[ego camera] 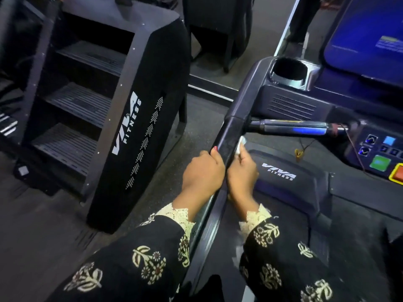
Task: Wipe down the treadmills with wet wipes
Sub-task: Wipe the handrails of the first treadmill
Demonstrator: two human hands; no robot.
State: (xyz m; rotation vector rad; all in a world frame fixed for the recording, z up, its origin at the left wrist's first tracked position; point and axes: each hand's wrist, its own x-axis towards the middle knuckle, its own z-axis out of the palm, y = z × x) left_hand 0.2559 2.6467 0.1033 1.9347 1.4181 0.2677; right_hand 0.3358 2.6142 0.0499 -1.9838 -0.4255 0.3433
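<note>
The wipe (240, 144) is a small white wad pressed against the inner side of the treadmill's (327, 192) left rail (230, 136), just below where the cross handle (292, 127) meets it; the right hand (242, 173) is closed on the wipe, fingers pushing it to the rail. The left hand (202, 175) grips the same rail from the outer side, fingers curled over its top edge — the two hands sit close together with only the rail between them. Both sleeves (152, 256) are black with a cream flower print and lace cuffs.

Past the hands, the motor cover (283, 177) carries a white VIVA FITNESS logo; above it the console holds a round cup holder (287, 69), a vent grille (291, 106) and a blue-lit screen (366, 35); at the far right are small buttons, a green key (380, 163) and part of an orange one, with a thin cord hanging near a yellow clip (298, 153). To the left, well apart across dark floor, stands a stair climber (135, 131) — black side panel, same logo, three ribbed steps (78, 105).
</note>
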